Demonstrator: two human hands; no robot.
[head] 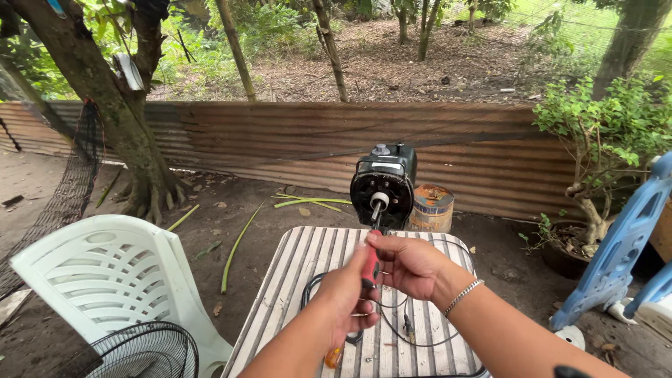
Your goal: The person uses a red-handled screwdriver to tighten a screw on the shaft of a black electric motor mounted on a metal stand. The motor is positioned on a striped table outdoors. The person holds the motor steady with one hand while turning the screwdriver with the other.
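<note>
Screwdriver (pixel 370 268): light, stiff; left hand (pixel 348 297) and right hand (pixel 408 264) both clench its red handle, motor (pixel 383 186) just beyond fingertips.

Fan motor (pixel 383 186) is standing on the table's (pixel 294 280) far edge, chair (pixel 112 276) sitting left, fence (pixel 280 140) running behind.
</note>
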